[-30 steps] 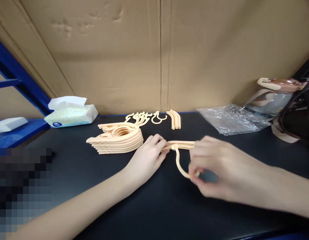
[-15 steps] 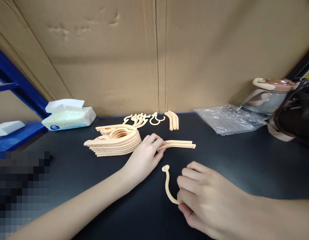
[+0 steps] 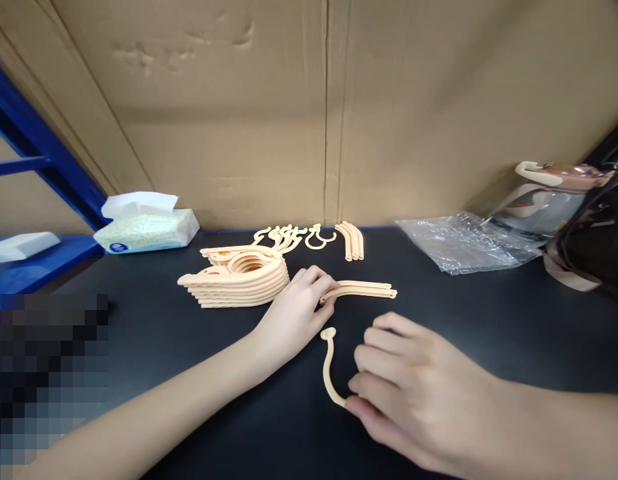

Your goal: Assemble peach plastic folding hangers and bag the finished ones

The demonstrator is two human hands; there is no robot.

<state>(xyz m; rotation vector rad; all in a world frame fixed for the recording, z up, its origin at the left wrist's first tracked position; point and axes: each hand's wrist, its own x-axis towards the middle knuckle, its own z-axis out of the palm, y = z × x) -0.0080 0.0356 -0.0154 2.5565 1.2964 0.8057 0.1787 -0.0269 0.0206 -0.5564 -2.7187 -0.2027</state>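
Note:
My left hand (image 3: 295,313) pinches the near end of a pair of folded peach hanger arms (image 3: 361,290) lying on the black table (image 3: 469,320). My right hand (image 3: 409,393) is curled, its thumb and fingers closed on the lower end of a peach hook piece (image 3: 329,363) that rests on the table with its knob end pointing away from me. A stack of peach hangers (image 3: 237,280) lies just left of my left hand.
Several loose hooks (image 3: 289,237) and curved arm pieces (image 3: 353,241) lie at the back by the cardboard wall. A tissue pack (image 3: 146,227) sits back left beside a blue rack. A crumpled plastic bag (image 3: 463,243), a bottle and a dark bag are at the right.
My right hand pulled the hook piece off the folded arms and brought it toward me, then shifted it slightly. My left hand kept its pinch on the arms.

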